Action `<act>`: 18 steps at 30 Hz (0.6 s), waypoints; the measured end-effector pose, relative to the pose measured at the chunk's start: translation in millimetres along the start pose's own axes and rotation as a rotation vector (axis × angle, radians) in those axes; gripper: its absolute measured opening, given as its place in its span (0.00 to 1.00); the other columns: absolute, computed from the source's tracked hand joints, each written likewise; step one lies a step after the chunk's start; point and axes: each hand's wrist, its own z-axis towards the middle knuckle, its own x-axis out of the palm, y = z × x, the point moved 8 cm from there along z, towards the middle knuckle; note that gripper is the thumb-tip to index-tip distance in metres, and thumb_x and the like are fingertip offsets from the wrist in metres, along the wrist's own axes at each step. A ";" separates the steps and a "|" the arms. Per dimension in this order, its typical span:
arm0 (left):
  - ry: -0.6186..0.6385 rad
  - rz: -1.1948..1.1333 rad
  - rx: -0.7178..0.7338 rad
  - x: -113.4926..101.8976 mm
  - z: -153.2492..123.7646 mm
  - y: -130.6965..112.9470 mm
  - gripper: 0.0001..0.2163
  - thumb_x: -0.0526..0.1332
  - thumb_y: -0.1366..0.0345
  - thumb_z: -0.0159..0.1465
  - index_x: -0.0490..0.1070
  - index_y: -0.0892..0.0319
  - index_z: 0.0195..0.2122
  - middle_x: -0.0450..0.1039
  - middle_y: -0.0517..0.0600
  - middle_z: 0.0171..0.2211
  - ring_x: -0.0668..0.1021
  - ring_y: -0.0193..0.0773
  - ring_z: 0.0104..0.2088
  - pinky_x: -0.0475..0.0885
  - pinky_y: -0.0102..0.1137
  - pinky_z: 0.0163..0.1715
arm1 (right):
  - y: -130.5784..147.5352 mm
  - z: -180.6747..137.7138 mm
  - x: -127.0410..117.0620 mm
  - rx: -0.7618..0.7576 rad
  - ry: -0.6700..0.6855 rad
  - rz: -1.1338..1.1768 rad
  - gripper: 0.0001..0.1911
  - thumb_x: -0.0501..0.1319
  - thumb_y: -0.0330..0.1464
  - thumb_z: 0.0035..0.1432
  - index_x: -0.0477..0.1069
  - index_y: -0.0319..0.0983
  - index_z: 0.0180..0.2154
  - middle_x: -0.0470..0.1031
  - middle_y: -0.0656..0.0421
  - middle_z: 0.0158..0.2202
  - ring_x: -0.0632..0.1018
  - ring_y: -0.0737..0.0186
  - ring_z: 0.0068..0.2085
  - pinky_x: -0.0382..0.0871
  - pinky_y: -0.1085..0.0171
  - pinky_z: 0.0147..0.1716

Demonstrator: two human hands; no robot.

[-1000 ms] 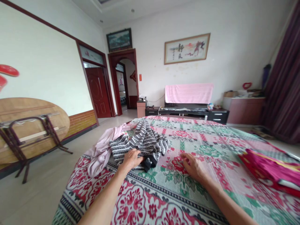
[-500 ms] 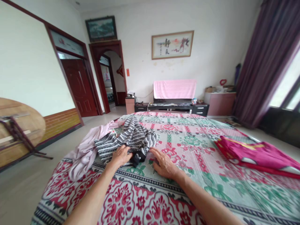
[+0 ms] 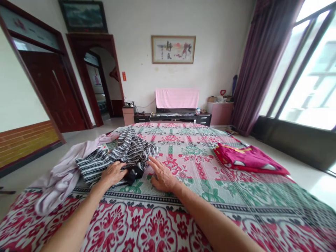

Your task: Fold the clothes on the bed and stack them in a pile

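A crumpled black-and-white striped garment (image 3: 133, 148) lies on the flower-patterned blanket (image 3: 183, 159), with a black piece (image 3: 134, 174) at its near edge. My left hand (image 3: 114, 174) rests on the near side of the garment, its fingers laid across the fabric beside the black piece. Just right of the garment is my right hand (image 3: 163, 175), palm down over the blanket with fingers stretched out. Its fingertips are at the garment's right edge; I cannot tell whether they touch it. A pale pink garment (image 3: 61, 171) lies loosely bunched to the left.
Folded magenta and red clothes (image 3: 248, 159) lie at the right side of the blanket. Beyond the bed-like surface stands a low black cabinet (image 3: 204, 120) with a pink cloth (image 3: 177, 98) draped above it. A purple curtain (image 3: 258, 70) hangs by the window at right.
My view has turned to the right, so everything sits further left and more of the window shows. Both hands stay in nearly the same places by the striped garment.
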 end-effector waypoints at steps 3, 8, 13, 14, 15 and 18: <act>-0.011 0.010 -0.007 -1.2 -1.7 -2.4 0.19 0.53 0.55 0.59 0.71 0.53 0.48 0.69 0.51 0.49 0.72 0.42 0.49 0.64 0.33 0.50 | 4.3 3.8 1.6 -0.043 0.024 -0.008 0.41 0.51 0.22 0.43 0.48 0.36 0.61 0.47 0.49 0.65 0.53 0.55 0.64 0.53 0.51 0.60; 0.013 0.004 -0.010 -8.8 -4.4 -10.7 0.22 0.54 0.52 0.57 0.71 0.55 0.49 0.71 0.53 0.48 0.73 0.43 0.49 0.64 0.33 0.51 | -0.6 4.5 9.5 0.015 0.104 -0.023 0.40 0.52 0.24 0.45 0.47 0.35 0.62 0.54 0.49 0.63 0.60 0.55 0.60 0.59 0.54 0.56; 0.254 -0.107 0.067 -20.2 -14.0 -7.1 0.34 0.58 0.44 0.51 0.66 0.58 0.56 0.63 0.56 0.57 0.67 0.47 0.56 0.62 0.34 0.53 | -5.3 0.6 14.0 0.124 0.157 -0.053 0.35 0.51 0.25 0.50 0.49 0.35 0.61 0.66 0.49 0.54 0.68 0.56 0.53 0.63 0.55 0.52; 0.312 -0.125 0.090 -22.8 -17.5 -5.4 0.36 0.59 0.44 0.49 0.64 0.57 0.57 0.59 0.55 0.60 0.64 0.48 0.58 0.60 0.33 0.55 | -5.3 0.7 13.9 0.135 0.158 -0.059 0.34 0.51 0.25 0.50 0.50 0.35 0.60 0.67 0.48 0.54 0.69 0.55 0.52 0.63 0.55 0.52; 0.360 -0.137 0.104 -25.2 -20.9 -3.2 0.37 0.61 0.45 0.48 0.62 0.56 0.58 0.55 0.55 0.62 0.62 0.48 0.60 0.58 0.33 0.56 | -5.3 1.0 13.5 0.144 0.157 -0.063 0.33 0.51 0.25 0.50 0.51 0.35 0.60 0.67 0.48 0.53 0.68 0.55 0.52 0.62 0.55 0.52; 0.400 -0.175 0.133 -32.4 -26.1 -2.2 0.35 0.64 0.52 0.45 0.65 0.53 0.56 0.58 0.52 0.61 0.64 0.46 0.58 0.60 0.32 0.55 | -5.4 2.9 13.1 0.159 0.157 -0.065 0.32 0.51 0.26 0.51 0.52 0.37 0.59 0.67 0.49 0.52 0.68 0.55 0.52 0.62 0.55 0.52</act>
